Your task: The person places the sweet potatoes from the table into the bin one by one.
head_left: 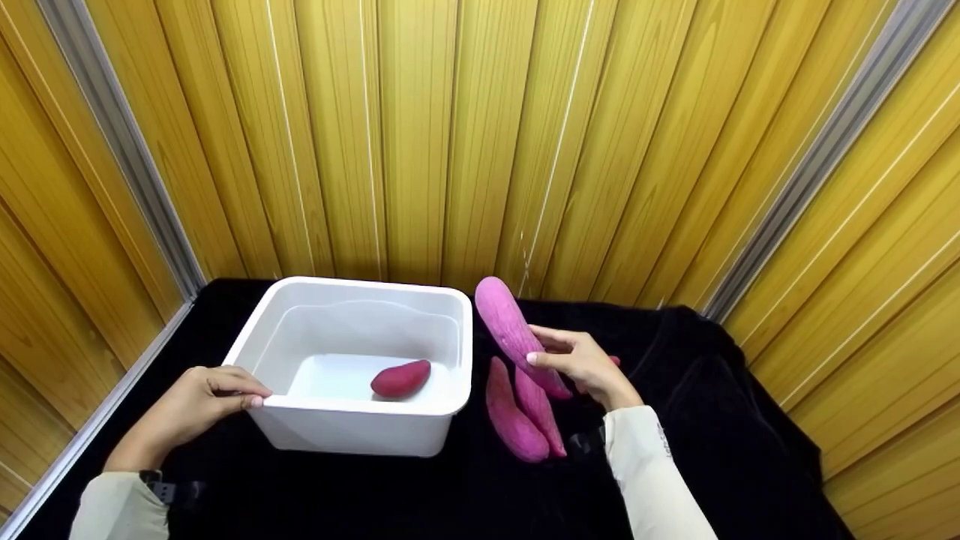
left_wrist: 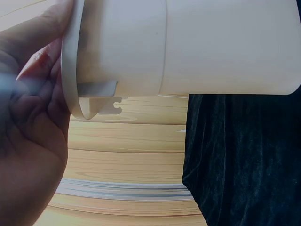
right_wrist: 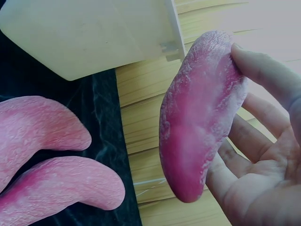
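Note:
My left hand (head_left: 199, 401) pinches the rim of a white plastic tub (head_left: 352, 431) at its near left corner; the left wrist view shows the thumb and fingers on either side of that rim (left_wrist: 70, 61). Inside the tub lies one dark red sweet potato (head_left: 401, 379). To the right of the tub, my right hand (head_left: 585, 364) holds a long pink sweet potato (head_left: 506, 319) between thumb and fingers, raised above the cloth. Below it, two more pink sweet potatoes (head_left: 512, 420) (right_wrist: 66, 188) lie side by side on the cloth.
Black cloth (head_left: 360, 495) covers the table. A small red tip (head_left: 615, 361) shows behind my right hand, the rest of it hidden. Yellow wood-look panels (head_left: 420, 150) stand behind and at both sides, with grey metal strips (head_left: 817, 150) in the corners.

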{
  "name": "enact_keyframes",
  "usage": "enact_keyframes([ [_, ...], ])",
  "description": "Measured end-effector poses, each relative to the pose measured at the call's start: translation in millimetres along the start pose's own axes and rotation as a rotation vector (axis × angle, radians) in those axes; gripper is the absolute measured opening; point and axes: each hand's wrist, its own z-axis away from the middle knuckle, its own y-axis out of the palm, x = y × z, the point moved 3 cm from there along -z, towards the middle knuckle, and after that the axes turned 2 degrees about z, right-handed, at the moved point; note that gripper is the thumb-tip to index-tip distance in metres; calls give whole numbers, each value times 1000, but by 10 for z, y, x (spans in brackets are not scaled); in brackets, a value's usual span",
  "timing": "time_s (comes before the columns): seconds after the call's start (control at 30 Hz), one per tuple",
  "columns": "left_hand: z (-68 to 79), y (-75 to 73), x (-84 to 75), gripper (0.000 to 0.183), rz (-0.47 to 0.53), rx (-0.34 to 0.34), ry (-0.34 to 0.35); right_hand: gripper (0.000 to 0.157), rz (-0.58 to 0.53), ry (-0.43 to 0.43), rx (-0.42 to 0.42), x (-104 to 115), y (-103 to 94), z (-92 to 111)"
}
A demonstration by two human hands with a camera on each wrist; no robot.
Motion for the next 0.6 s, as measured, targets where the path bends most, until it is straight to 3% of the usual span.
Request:
enact_keyframes([
  [0.6,3,0,14,13,19,0,20,58,132,-28,3,311,94,-114],
])
